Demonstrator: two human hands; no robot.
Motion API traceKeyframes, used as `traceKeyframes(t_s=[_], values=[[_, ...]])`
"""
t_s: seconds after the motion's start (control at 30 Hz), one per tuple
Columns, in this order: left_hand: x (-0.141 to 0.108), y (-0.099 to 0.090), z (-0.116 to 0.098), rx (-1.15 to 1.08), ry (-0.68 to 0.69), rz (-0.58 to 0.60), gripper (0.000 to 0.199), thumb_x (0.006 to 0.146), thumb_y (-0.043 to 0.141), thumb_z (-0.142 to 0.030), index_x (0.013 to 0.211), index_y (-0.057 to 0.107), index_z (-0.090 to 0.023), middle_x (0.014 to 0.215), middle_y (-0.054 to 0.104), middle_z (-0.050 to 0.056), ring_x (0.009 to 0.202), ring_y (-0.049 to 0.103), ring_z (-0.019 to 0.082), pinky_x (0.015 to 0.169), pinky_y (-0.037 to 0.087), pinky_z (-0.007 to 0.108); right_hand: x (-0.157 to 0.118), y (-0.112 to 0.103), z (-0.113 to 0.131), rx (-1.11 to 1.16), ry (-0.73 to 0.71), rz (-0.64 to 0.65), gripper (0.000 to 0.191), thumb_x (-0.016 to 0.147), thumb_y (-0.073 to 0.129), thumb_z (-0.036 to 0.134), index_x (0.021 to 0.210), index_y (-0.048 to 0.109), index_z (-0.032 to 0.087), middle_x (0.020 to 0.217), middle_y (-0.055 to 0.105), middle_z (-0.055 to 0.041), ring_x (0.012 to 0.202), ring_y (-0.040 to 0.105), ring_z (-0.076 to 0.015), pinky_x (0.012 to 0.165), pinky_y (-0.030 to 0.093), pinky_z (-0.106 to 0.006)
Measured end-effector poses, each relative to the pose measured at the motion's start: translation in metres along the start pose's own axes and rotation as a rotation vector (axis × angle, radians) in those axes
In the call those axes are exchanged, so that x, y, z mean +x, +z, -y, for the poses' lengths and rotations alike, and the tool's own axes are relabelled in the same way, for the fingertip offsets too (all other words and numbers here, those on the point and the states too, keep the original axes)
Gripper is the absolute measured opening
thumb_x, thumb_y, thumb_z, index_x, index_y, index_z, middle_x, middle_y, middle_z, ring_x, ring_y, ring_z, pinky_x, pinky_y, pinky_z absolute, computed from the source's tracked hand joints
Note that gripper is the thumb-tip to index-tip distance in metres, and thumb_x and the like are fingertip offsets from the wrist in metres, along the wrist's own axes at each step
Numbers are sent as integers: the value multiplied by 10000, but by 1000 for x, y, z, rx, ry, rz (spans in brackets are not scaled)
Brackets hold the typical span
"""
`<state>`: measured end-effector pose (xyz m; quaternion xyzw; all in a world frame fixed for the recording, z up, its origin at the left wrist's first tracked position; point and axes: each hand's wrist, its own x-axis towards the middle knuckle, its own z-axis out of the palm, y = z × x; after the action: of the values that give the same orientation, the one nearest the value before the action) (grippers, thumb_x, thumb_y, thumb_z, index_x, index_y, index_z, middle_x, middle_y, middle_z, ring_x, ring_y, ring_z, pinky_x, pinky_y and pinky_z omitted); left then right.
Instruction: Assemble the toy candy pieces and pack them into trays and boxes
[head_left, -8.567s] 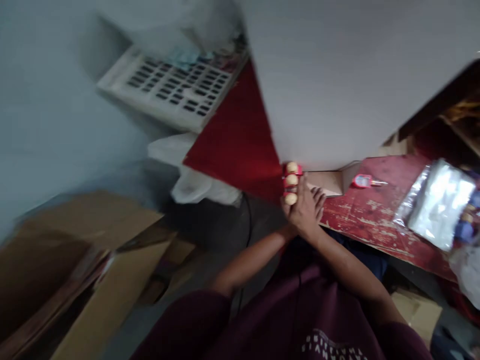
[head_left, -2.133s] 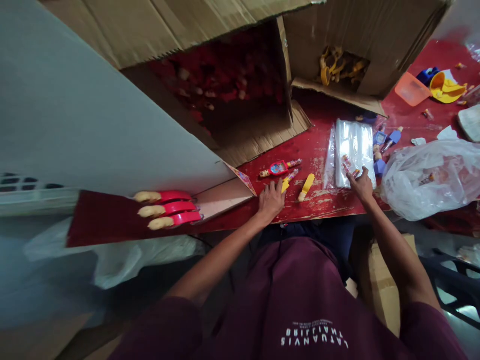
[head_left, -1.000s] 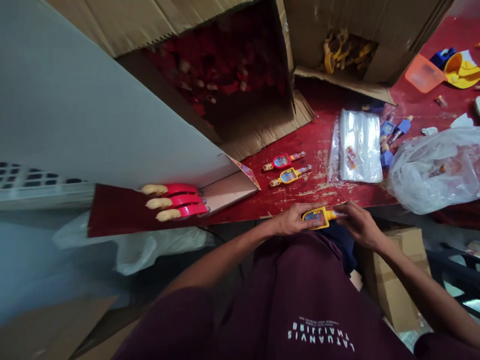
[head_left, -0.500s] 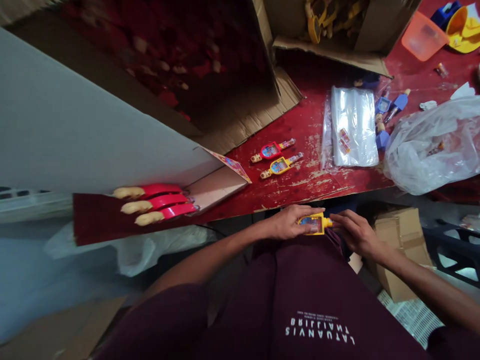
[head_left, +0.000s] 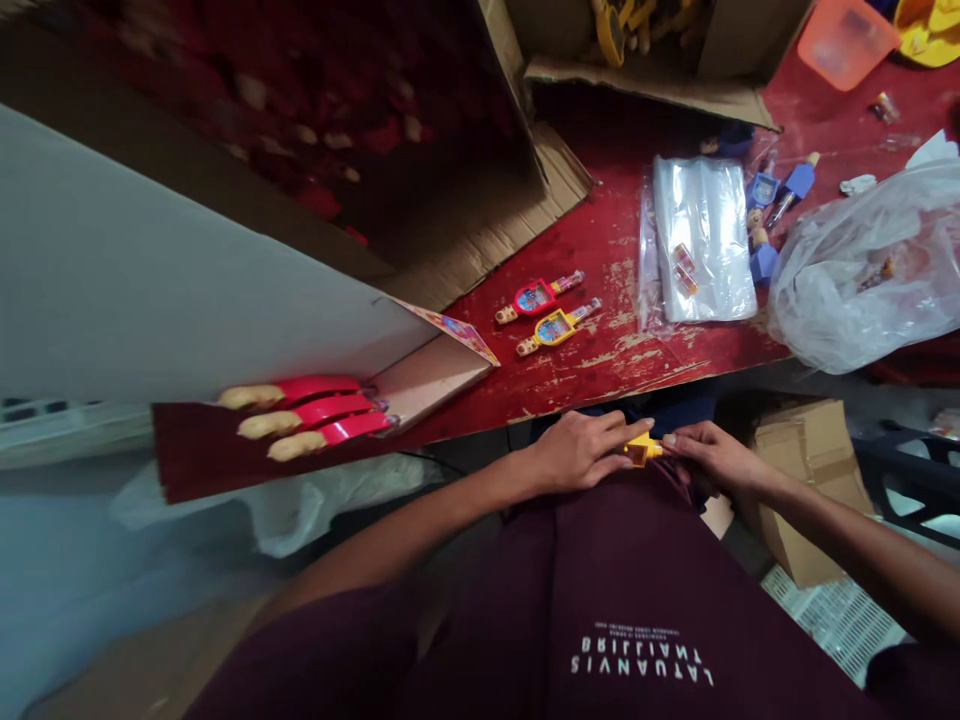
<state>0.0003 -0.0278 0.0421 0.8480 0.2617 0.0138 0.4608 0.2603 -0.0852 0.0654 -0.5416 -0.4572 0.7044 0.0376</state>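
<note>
My left hand [head_left: 589, 450] is wrapped round the body of a yellow toy [head_left: 641, 449], just past the table's front edge. At the toy's narrow right end my right hand [head_left: 709, 455] pinches its clear tip. The left fingers cover most of the toy's face. On the red table [head_left: 615, 375] lie a red toy [head_left: 534, 298] and a yellow toy [head_left: 555, 328], side by side. Three red toys with beige heads [head_left: 334, 413] rest at the left, beside a white-sided box [head_left: 187, 270].
A large carton of red pieces [head_left: 337, 130] and a carton of yellow pieces [head_left: 641, 25] stand behind. Clear bags [head_left: 709, 240], blue toys [head_left: 763, 262], a crumpled plastic bag [head_left: 862, 270] and an orange tub [head_left: 847, 42] are at the right. A carton [head_left: 814, 450] sits below.
My left hand has slid further over the yellow toy and now hides more of its face. My right fingers have closed lower on its tip. The camera view has shifted slightly.
</note>
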Motion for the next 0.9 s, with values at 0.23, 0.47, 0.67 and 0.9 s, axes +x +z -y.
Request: traceKeyframes(t_s=[0.23,0.47,0.67,0.9], values=[[2,-12,15,-331,-1,-8,540,937,632,-448,1403,581,-181,1232,709,99,1057,686,224,904,523,317,5,2,12,-492,-530,-266,486,989,504,566,1074,706,132,889,697,-126,772,615,-196,715,481,-321],[-9,-9,0,172,18,6,552,999,536,-415,1503,465,-201,1200,680,105,999,692,240,808,550,332,14,8,4,127,-30,13,561,888,616,666,993,703,122,726,643,-9,563,486,-95,522,358,-220],[19,8,51,151,-205,-108,542,998,530,-439,1505,472,-254,1325,611,105,1084,673,253,888,538,349,68,-32,1,-230,-285,-268,479,922,572,594,1072,719,164,1013,728,-89,867,652,-209,772,498,-315],[40,19,110,328,-495,-381,553,1011,496,-386,1479,493,-92,1320,605,188,1216,578,317,1033,473,439,161,-146,22,-728,-130,-1133,352,944,490,317,1175,636,95,1186,639,-211,1038,585,-284,960,443,-410]])
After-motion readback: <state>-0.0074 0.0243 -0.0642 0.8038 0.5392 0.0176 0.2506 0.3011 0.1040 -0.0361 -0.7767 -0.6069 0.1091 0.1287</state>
